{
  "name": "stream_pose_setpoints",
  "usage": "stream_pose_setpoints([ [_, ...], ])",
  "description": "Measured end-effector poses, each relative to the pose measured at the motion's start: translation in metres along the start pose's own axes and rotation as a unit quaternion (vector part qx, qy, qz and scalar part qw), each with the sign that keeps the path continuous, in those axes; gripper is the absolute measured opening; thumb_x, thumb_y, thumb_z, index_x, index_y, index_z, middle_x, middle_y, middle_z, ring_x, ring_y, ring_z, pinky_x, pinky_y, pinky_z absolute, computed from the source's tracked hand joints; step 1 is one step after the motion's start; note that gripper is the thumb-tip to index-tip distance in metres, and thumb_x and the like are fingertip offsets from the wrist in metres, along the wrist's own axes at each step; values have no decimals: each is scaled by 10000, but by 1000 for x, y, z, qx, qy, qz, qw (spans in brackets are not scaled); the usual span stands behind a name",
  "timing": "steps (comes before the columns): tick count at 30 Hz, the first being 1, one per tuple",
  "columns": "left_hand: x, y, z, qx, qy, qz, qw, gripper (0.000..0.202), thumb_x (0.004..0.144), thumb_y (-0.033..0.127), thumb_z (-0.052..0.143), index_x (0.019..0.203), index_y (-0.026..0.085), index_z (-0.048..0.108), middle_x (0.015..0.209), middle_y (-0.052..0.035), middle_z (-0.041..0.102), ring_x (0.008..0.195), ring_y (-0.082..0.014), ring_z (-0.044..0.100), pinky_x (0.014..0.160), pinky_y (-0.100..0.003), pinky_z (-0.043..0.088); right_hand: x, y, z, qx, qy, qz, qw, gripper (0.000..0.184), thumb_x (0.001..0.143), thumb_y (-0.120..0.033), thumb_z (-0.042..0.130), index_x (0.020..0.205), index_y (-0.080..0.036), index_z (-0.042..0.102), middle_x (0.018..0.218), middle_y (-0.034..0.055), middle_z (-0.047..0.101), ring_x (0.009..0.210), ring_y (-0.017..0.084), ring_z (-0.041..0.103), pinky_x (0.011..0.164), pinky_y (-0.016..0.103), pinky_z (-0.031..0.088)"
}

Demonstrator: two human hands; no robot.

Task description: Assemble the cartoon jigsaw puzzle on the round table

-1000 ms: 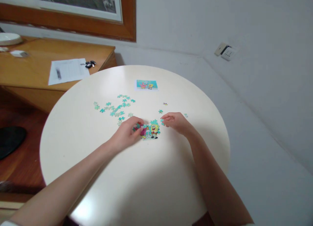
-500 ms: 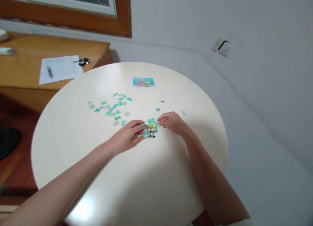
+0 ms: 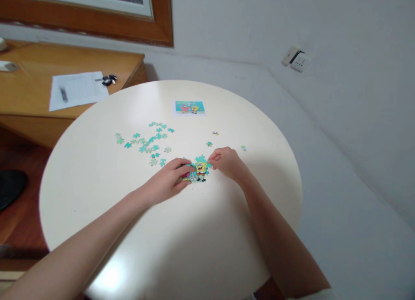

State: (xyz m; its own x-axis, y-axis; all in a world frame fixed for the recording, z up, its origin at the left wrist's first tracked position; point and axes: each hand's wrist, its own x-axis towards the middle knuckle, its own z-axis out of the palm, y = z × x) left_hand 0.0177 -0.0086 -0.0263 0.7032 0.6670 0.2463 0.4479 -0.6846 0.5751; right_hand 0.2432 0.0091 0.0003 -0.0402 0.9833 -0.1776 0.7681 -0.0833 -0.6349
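Note:
The partly joined jigsaw puzzle (image 3: 201,169), with a yellow cartoon figure and a pink one on teal, lies on the round white table (image 3: 175,244). My left hand (image 3: 173,177) grips its left side, thumb at the lower edge and fingers across the top, covering much of the pink figure. At the right edge, my right hand (image 3: 223,161) is closed in a pinch on a small teal puzzle piece, mostly hidden by the fingertips. Loose teal and pale green puzzle pieces (image 3: 151,141) are scattered beyond my left hand.
A picture card (image 3: 190,107) with the same cartoon figures lies farther back. Separate pieces sit beyond my right hand, including a teal piece (image 3: 209,143) and a pale one (image 3: 243,148). A wooden desk (image 3: 35,90) at left bears a paper sheet (image 3: 79,90) and keys (image 3: 109,80).
The view has shifted slightly. My right fingertips have edged a little closer to the puzzle's right edge; my left hand stays in place on it.

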Motion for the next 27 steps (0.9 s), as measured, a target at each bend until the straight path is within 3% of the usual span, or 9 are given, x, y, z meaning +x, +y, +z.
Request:
stream_pose_setpoints([
  [6,0,-1,1,3,-2,-4,1000,317,863,212,548,1173,182,608,1240,-148,554,1122,-251,559,964,-410,496,-2,-4,2,-57,22,-27,998,98,749,-123,623,664,-163,650,650,8,683,598,110,602,602,211,423],
  [16,0,1,-2,8,-7,-6,1000,305,865,210,537,1160,185,611,1248,-147,553,1121,-249,560,968,-406,493,-1,-4,3,-48,20,-43,998,160,741,-103,619,612,-184,570,633,-6,639,604,110,566,601,217,395],
  [22,0,-1,-1,7,-11,-9,1000,305,864,220,542,1159,186,610,1259,-149,547,1137,-255,554,978,-408,486,3,5,3,-4,17,-52,998,150,731,-120,629,612,-184,564,629,-9,639,606,106,573,590,212,401],
  [27,0,1,-2,7,-12,-10,1000,301,874,230,526,1160,181,606,1251,-148,547,1142,-252,549,986,-407,480,7,13,0,82,-27,-52,995,100,705,-150,640,632,-175,576,584,-21,603,569,100,554,570,210,422],
])
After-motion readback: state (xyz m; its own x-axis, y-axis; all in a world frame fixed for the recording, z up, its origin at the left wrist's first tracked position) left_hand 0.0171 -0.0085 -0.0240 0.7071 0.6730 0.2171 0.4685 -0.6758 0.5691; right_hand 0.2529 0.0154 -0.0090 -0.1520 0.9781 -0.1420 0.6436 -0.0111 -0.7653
